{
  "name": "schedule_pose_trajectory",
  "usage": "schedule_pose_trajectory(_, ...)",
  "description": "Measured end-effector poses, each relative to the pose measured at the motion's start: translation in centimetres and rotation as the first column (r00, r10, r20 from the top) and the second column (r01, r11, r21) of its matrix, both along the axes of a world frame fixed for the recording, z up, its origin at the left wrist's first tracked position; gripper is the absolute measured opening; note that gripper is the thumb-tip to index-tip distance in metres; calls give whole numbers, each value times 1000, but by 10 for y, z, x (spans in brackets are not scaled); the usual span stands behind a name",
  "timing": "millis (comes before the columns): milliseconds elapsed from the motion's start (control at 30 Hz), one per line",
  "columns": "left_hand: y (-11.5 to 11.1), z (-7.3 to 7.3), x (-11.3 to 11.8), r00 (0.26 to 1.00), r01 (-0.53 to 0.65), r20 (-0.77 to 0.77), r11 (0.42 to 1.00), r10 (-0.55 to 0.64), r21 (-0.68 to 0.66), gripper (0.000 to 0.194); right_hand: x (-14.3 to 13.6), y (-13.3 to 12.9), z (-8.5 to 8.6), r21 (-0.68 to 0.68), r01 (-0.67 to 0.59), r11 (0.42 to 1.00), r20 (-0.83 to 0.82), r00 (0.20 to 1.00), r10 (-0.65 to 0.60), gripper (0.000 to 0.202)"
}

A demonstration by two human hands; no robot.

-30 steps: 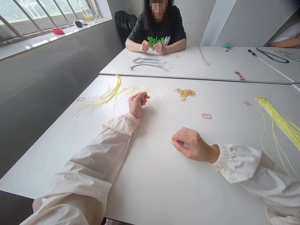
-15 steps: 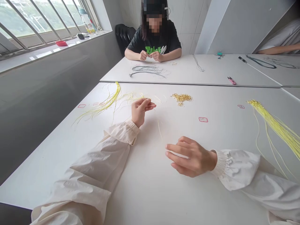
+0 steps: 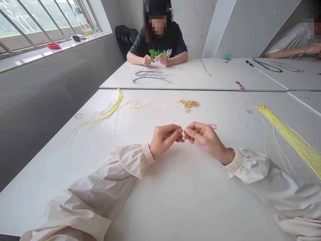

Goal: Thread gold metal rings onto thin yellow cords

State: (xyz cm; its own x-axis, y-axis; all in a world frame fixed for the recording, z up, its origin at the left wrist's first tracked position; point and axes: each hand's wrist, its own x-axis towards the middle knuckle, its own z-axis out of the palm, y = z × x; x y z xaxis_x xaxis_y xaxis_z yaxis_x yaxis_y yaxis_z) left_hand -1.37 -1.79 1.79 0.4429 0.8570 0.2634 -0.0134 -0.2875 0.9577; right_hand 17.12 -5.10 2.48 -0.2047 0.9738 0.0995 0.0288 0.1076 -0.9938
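1. At the eleven o'clock from the meeting hands, the black shirt (image 3: 160, 42) of a person carried green letters; the first looked like Z, and I could not read the word surely.
2. Red-framed marks were on the white table (image 3: 213, 201): one mark (image 3: 212, 126) just behind the right hand, one (image 3: 249, 111) toward two o'clock, one (image 3: 79, 116) toward nine o'clock, with fainter red near it. Their writing was too small for reading.
3. The yellow thread (image 3: 183, 131) was pale and very thin. A short piece showed between the two hands, above the near table, and fine strands appeared below, toward six o'clock.
4. The left hand (image 3: 182, 131) grasped this thread with thumb and finger pressed together. The right hand (image 3: 185, 131) pinched it also, its fingertips very near the other ones.
5. Two yellow bundles lay on the table: one bundle (image 3: 119, 99) at ten o'clock, with loose curled ends, and one bundle (image 3: 288, 132) at three o'clock, thicker, with gold-coloured ends.
6. One pile of small golden pieces (image 3: 189, 104) was at twelve o'clock, too many to count. One pair of pink snips (image 3: 239, 85) lay at one o'clock.
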Motion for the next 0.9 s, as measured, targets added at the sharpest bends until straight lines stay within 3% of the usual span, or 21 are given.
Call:
schedule_pose_trajectory(300,-1,1,-1,1000,29,5,999,-29,-37,23,4,4,-1,-129,-112,985,-133,986,95,18)
schedule_pose_trajectory(600,-2,2,2,996,78,69,960,-62,-268,28,-1,1,-6,-52,-33,998,-127,992,26,14)
schedule_pose_trajectory(900,-1,6,2,995,101,58,938,-87,-331,31,1,1,-8,-3,-3,1000,-92,996,3,12)
